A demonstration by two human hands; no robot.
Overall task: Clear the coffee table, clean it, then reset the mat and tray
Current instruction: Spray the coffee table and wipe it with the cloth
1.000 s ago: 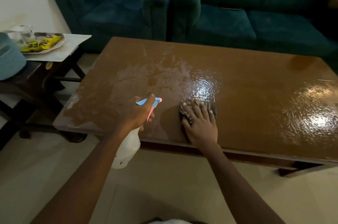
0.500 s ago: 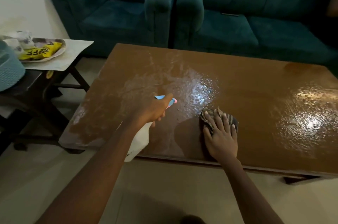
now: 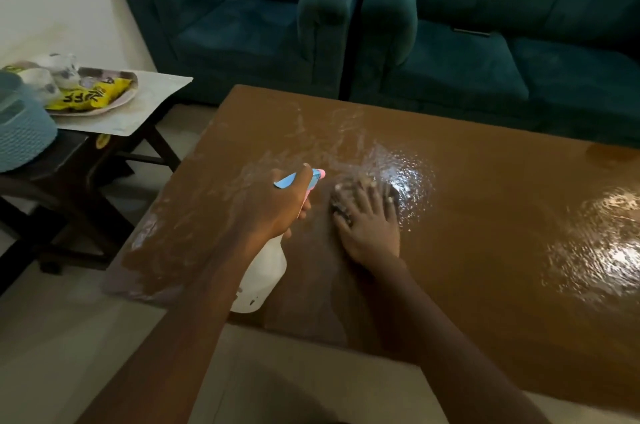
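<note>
Here the left hand (image 3: pixel 277 205) grips the spray bottle (image 3: pixel 263 271) over the near edge of the tabletop (image 3: pixel 502 233); the right hand (image 3: pixel 372 233), spread flat, presses the cloth (image 3: pixel 341 203) into the wet patch. A soaked cloth may just smear streaks. The tray (image 3: pixel 129 97) and mat (image 3: pixel 157 94) wait on the side table (image 3: pixel 65 156) beyond.

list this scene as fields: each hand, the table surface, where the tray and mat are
left hand: left hand grips spray bottle over the table's near edge
right hand: right hand presses cloth flat onto coffee table
surface: wet, streaked, glossy patches
tray: tray sits on mat on side table, holding yellow packet and cups
stage: wiping; reset not yet done
</note>
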